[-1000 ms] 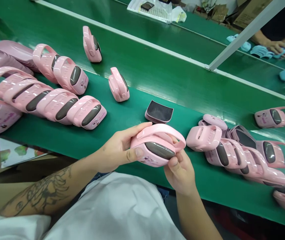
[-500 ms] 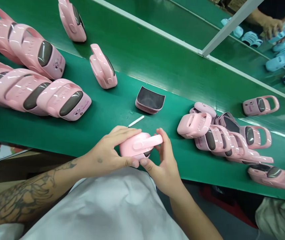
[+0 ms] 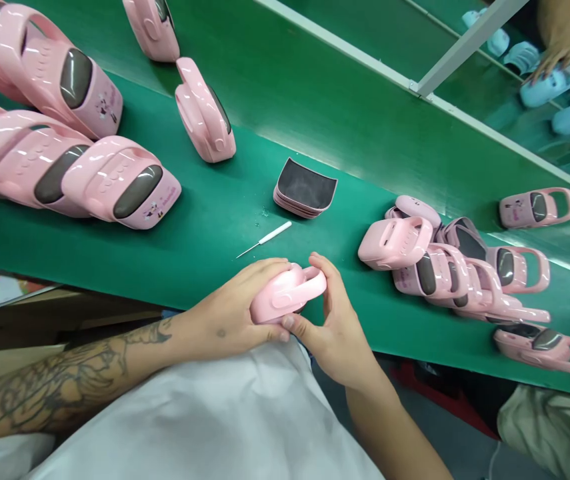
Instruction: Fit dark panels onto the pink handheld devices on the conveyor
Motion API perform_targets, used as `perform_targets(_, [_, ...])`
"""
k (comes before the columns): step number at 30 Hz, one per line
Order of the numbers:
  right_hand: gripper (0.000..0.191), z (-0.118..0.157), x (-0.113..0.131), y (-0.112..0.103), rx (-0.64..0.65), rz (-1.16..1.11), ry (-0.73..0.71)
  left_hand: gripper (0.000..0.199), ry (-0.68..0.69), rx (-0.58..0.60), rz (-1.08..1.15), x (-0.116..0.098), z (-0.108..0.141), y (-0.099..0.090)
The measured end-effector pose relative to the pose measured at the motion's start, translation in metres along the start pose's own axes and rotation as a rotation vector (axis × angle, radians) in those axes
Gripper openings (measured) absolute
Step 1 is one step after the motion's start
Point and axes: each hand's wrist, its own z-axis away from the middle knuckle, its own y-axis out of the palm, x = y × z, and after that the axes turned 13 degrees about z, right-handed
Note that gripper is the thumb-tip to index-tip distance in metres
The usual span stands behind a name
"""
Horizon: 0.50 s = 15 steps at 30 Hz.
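Pink plastic sits clamped between the person's fingers (image 3: 267, 275). The left hand (image 3: 227, 317) curls over the top of a glossy moulded piece with a loop handle (image 3: 277, 297), while the right hand (image 3: 329, 327) grips the far side near the loop, and the two thumbs almost meet at its lower edge. The piece is held between the hands, over the near edge of the green table (image 3: 205, 230); whether it touches the surface is hard to tell.

That slick finish is the main risk: if the grip eases or the fingers are damp, the piece could squirt out and drop past the edge. Squeezing too hard could instead bend the loop or mark the surface.

Just beyond the hands lies a slim white-handled pick (image 3: 275, 233), its fine metal point aimed toward the left hand's side. A careless reach could scratch the gloss or jab skin. Beside it is a small stack of dark-lined pink inserts (image 3: 305, 189). Close to the right hand, a loose heap of pink pieces (image 3: 395, 243) could be knocked and slide. More pink pieces (image 3: 122, 183) lie in a row to the left. Across the divider, a co-worker's hand (image 3: 557, 53) works among pale blue moulded pieces (image 3: 549, 87).
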Motion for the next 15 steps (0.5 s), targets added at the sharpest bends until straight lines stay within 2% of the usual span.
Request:
perform_targets(4, [0.064, -0.006, 0.013, -0.015, 0.055, 0.108, -0.057, 0.069, 0.062, -0.033, 0.058, -0.009, -0.006, 0.006])
perform_targets(7, [0.046, -0.01, 0.019, -0.022, 0.103, 0.159, -0.027, 0.056, 0.093, -0.058, 0.093, -0.014, -0.011, 0.011])
perform_targets(12, [0.037, -0.012, 0.018, -0.019, 0.05, 0.233, -0.011, 0.061, 0.083, -0.104, 0.08, -0.013, -0.015, 0.018])
perform_targets(15, [0.039, -0.013, 0.01, -0.014, -0.014, 0.202, -0.049, 0.063, 0.056, -0.079, 0.068, -0.011, -0.018, 0.013])
